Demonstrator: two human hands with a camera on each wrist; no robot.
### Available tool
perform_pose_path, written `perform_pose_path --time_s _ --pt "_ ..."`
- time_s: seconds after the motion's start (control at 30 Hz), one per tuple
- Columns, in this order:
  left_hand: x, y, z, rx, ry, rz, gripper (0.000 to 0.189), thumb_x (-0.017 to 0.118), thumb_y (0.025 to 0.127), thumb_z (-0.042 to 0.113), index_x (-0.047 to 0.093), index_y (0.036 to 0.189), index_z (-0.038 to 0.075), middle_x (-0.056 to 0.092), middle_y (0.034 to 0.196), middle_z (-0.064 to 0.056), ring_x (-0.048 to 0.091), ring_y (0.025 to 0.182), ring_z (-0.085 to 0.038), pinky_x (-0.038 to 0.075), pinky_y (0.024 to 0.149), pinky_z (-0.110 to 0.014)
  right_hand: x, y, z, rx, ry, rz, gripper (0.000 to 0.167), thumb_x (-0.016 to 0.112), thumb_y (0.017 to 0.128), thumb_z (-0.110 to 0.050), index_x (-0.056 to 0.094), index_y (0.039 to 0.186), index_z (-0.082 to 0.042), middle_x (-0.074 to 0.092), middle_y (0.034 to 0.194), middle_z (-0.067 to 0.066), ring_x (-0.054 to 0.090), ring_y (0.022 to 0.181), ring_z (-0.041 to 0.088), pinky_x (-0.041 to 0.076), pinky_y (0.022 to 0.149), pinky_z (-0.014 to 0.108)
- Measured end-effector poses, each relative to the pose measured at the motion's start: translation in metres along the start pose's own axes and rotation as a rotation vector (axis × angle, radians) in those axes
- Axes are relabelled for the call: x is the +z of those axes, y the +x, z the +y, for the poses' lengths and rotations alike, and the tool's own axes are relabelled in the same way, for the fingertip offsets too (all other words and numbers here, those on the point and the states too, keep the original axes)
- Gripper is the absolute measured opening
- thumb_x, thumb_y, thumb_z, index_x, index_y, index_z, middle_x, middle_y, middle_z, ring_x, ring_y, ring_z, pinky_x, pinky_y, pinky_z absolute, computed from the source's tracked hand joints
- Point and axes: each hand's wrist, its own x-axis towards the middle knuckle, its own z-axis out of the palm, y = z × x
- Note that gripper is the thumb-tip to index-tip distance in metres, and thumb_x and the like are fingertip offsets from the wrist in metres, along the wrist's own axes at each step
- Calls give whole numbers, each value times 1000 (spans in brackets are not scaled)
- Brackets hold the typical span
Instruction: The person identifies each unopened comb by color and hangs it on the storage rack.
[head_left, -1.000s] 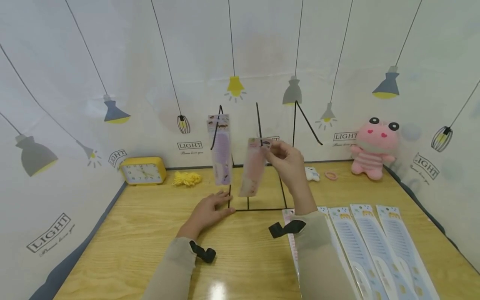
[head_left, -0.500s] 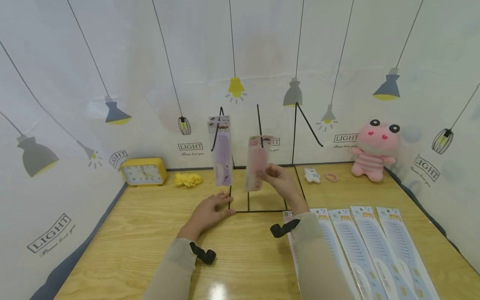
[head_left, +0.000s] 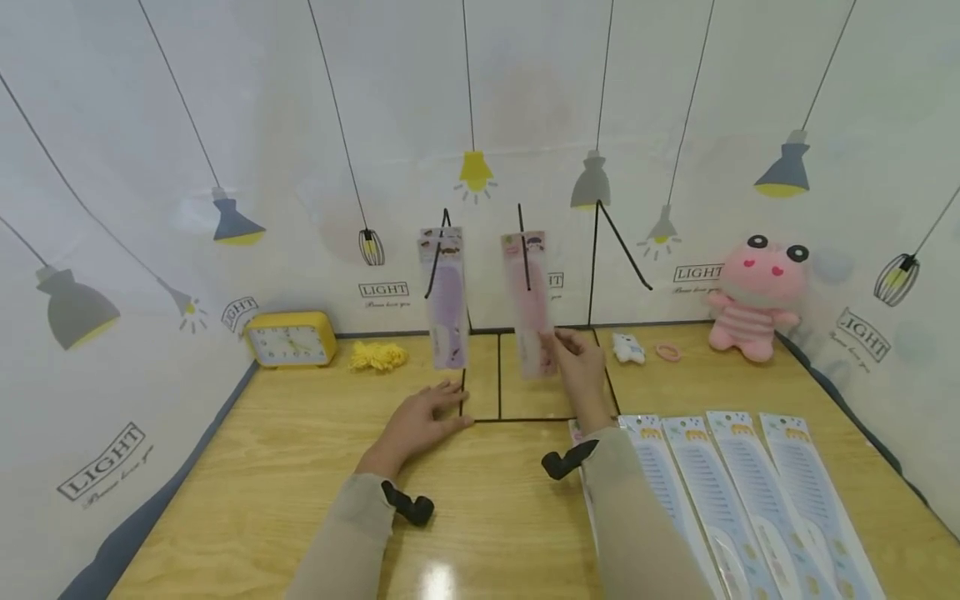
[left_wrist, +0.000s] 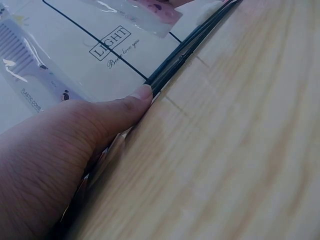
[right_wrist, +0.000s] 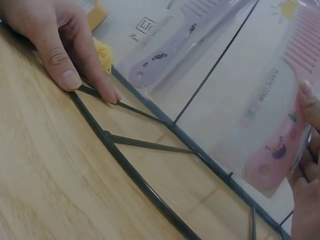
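Note:
A packaged pink comb (head_left: 534, 312) hangs from the middle hook of a black wire rack (head_left: 499, 379). My right hand (head_left: 582, 367) pinches its lower right edge; in the right wrist view the thumb lies on the front of the pink comb's clear package (right_wrist: 272, 150). Packaged purple combs (head_left: 448, 304) hang one behind another on the left hook. My left hand (head_left: 420, 421) rests on the rack's base at its left front corner, fingers extended. In the left wrist view its thumb (left_wrist: 125, 107) touches the black wire. The right hook carries nothing.
Several packaged blue combs (head_left: 795, 475) lie side by side at the right, partly under my right sleeve. Behind stand a yellow clock (head_left: 291, 340), yellow yarn (head_left: 378, 356), a small white figure (head_left: 628, 348), a pink ring (head_left: 668, 352) and a pink plush toy (head_left: 759, 292).
The pink comb has moved up and back along the middle hook and now hangs nearer the rack's upright. My right hand has shifted from its top to its lower edge. The left hand has stayed put.

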Motion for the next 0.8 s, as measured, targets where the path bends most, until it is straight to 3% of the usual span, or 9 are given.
perform_pose_path --time_s 0.13,0.27,0.8 --pt "-1 1 0 8 -4 7 61 65 91 59 58 144 29 42 154 14 29 149 -16 23 121 -49 4 0 -7 -47 -8 78 51 81 79 -57 78 98 -10 77 90 4 70 79 15 56 63 20" --pt "0 1 0 8 -14 2 62 65 91 59 57 145 29 42 154 14 28 149 -15 22 122 -49 8 -1 -11 -70 -19 103 51 79 81 -55 77 98 -7 76 91 7 70 76 16 58 61 22" --pt "-1 0 -1 17 -20 0 62 66 91 59 57 144 29 42 154 14 28 149 -12 24 122 -46 5 1 -1 -97 21 25 46 77 88 -44 73 109 -3 73 105 14 70 93 21 58 68 20"
